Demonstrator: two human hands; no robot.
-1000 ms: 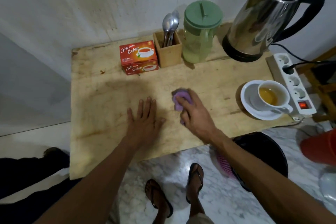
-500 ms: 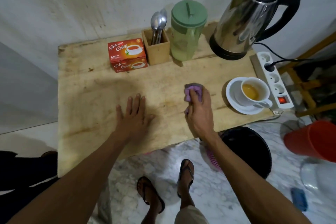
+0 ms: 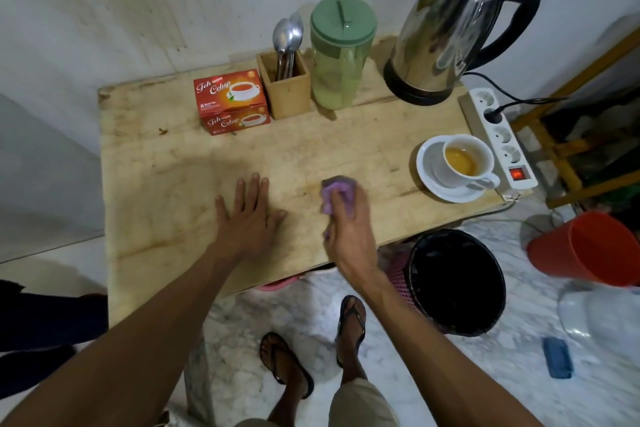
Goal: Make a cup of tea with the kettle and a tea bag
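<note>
The left hand lies flat on the surface, palm down, fingers straight and slightly spread, thumb out to the right. The right hand is just beside it, its fingers curled down over a purple cloth pressed to the surface. Both bare forearms reach in from below.

A modest home tea corner: a worn wooden surface against a stained white wall, carrying an electric kettle, tea-bag box, spoon holder and power strip; marble-patterned floor, lined bin below.
</note>
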